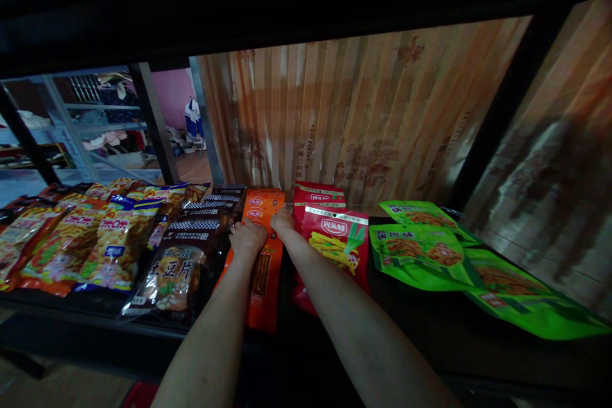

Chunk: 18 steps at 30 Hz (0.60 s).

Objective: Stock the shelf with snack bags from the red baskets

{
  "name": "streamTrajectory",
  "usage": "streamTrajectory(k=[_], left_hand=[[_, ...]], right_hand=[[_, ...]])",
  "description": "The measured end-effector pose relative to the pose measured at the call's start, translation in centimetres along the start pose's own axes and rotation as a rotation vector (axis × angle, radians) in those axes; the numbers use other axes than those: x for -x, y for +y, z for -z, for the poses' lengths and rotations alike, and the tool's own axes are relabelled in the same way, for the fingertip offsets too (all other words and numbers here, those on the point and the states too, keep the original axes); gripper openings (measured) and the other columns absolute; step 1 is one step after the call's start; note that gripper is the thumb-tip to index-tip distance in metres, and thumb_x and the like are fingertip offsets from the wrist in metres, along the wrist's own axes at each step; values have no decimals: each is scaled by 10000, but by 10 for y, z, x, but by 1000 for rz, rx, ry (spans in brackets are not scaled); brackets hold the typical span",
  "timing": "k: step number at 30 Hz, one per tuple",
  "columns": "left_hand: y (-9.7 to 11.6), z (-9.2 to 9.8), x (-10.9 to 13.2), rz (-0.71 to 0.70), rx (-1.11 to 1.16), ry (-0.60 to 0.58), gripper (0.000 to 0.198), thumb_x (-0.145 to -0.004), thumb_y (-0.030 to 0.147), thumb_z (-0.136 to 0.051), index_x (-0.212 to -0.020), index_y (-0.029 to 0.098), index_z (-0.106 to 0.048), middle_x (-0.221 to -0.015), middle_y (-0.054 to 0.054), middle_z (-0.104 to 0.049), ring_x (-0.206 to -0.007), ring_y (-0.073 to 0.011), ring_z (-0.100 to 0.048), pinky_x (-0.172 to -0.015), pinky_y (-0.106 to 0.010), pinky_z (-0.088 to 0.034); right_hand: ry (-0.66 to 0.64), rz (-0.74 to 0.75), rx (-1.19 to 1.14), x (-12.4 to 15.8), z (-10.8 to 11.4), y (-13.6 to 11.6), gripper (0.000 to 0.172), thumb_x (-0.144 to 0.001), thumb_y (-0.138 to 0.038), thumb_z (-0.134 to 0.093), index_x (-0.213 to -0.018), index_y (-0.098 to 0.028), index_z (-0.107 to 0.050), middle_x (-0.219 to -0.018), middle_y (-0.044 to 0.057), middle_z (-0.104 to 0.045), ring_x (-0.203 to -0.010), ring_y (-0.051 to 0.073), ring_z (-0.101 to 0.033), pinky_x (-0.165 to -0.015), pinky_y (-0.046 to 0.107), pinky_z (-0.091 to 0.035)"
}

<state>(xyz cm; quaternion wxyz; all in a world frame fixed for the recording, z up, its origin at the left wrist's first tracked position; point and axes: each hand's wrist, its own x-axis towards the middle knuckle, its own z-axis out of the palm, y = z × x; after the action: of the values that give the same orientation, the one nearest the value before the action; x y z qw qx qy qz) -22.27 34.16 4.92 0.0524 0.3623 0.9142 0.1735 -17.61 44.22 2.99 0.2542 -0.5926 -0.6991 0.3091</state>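
Observation:
Both my arms reach deep into a dark shelf of snack bags. My left hand (247, 236) rests with curled fingers on the left side of a row of orange packets (262, 266). My right hand (282, 220) is closed on the top edge of the orange packets further back, beside a red bag (338, 241) printed with yellow sticks. What the fingers grip beyond the packet edge is hidden. A black bag (173, 273) with white lettering lies just left of my left hand.
Yellow and orange bags (76, 242) fill the shelf's left end, and green bags (421, 252) lie flat to the right. A striped orange curtain (363, 115) hangs behind. Black shelf posts (153, 121) stand at left and right, and a black shelf board overhangs above.

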Motion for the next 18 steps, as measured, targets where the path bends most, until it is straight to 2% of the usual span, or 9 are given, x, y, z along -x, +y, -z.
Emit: streamTrajectory(k=[9,15,18], left_hand=[[8,-7,1,13,35,-20,555,-825,348,-355,-1287,66,-476,-1295,-221,-510,-1230,-337,-423,-974,-438,-359],[9,-8,5,-21,16,18,549,-832,343,-345,-1278,54,-485,-1268,-221,-525,-1205,-340,-437,-954,-428,-371],[10,-8,7,-23,13,27,548,-832,338,-347,-1271,43,-490,-1259,-227,-528,-1195,-342,-443,-951,-426,-370]], right_hand=[[-25,-11,12,5,15,1,522,-806,-121,-510,-1315,-114,-392,-1205,172,-615,-1102,262,-603,-876,324,-470],[-26,-18,28,8,18,4,412,-834,-154,-495,-1243,-134,-449,-1153,154,-639,-1062,258,-623,-847,328,-479],[-27,-22,28,8,17,5,420,-830,-151,-501,-1246,-125,-445,-1151,168,-638,-1063,268,-622,-851,342,-478]])
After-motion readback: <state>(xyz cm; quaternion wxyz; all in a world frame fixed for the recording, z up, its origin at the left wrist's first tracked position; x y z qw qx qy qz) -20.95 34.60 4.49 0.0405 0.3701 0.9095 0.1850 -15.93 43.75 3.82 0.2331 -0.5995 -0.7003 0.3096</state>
